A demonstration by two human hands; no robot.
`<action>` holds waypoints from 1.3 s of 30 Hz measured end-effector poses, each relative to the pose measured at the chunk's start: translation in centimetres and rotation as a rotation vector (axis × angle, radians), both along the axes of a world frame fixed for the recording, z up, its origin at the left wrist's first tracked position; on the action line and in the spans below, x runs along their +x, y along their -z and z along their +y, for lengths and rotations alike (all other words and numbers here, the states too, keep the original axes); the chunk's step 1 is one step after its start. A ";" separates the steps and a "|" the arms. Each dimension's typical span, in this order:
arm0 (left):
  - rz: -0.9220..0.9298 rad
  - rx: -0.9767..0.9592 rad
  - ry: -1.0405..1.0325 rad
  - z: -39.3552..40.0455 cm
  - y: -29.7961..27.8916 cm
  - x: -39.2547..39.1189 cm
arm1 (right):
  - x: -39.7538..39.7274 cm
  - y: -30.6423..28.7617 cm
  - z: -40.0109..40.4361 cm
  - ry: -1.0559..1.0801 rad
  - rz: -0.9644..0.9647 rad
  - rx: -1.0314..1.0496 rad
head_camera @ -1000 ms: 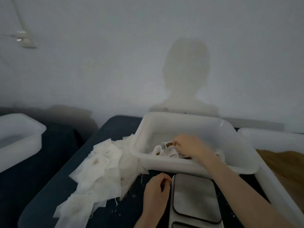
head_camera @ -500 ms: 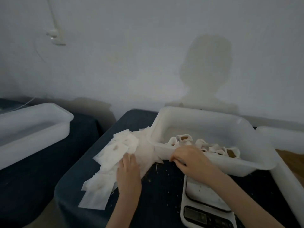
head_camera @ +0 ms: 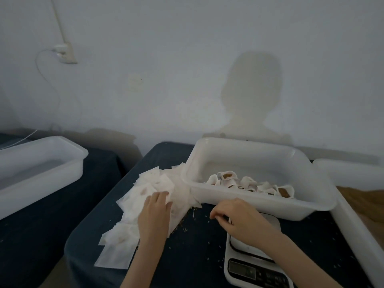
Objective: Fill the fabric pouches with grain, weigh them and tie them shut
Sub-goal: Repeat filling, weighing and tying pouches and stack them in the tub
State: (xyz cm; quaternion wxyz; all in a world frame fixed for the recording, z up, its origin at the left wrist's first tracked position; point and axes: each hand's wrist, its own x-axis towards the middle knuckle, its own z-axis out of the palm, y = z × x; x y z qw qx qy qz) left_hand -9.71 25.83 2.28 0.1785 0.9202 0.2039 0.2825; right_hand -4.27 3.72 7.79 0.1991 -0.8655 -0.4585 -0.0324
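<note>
On the counter, flat pouches are pressed by the left hand, its fingers straight. Beside the scale, the right hand is curled; what is grasped cannot be told.

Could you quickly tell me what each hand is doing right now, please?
Left hand: open, fingers resting flat on the pile of empty white fabric pouches.
Right hand: fingers curled; whether it holds anything cannot be told.

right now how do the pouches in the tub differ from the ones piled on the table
The pouches in the tub stand puffed up with open mouths, brown grain showing inside some; the pouches piled on the table lie flat and look empty. The first sit inside the white tub; the second lie under the left hand. Both are white fabric.
</note>
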 end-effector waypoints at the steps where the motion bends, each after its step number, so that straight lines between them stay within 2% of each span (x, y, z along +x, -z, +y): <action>1: -0.036 0.058 -0.011 0.2 -0.4 0.8 | -0.1 0.1 0.0 -0.004 0.015 -0.006; 3: -0.021 0.142 -0.039 0.7 -1.2 2.1 | -0.3 0.2 0.1 -0.004 0.032 -0.011; 5: 0.160 0.207 -0.044 1.4 -1.5 3.2 | -0.4 0.4 -0.1 -0.002 0.033 -0.002; 7: 0.250 0.252 -0.065 1.8 -1.3 3.9 | -0.5 0.8 -0.3 -0.006 0.030 -0.004; 13: 0.314 0.409 -0.055 2.5 -1.2 4.7 | -1.1 2.0 -1.1 -0.018 0.014 -0.013; 15: 0.338 0.426 -0.056 2.3 -1.4 4.6 | -1.3 2.2 -1.2 -0.018 0.014 -0.008; 17: 0.281 0.392 -0.048 2.2 -1.9 4.5 | -1.5 2.4 -1.1 -0.017 0.012 0.007; 21: 0.000 0.127 -0.041 2.4 -3.1 4.2 | -1.8 3.0 -1.0 -0.026 0.050 0.006; 25: -0.296 -0.397 -0.017 2.2 -4.3 4.0 | -1.7 3.3 -1.4 -0.014 0.082 -0.005; 28: -0.426 -0.729 0.011 2.3 -4.9 4.2 | -1.6 3.3 -1.7 0.022 0.078 0.008; 31: -0.462 -0.968 -0.009 2.6 -5.2 4.4 | -1.6 3.4 -1.9 0.059 0.086 0.015; 34: -0.423 -1.059 0.014 2.8 -5.1 4.5 | -1.5 3.1 -1.3 0.108 0.153 0.070; 39: -0.314 -0.968 0.101 2.4 -4.0 4.4 | -0.9 1.4 3.1 0.166 0.315 0.237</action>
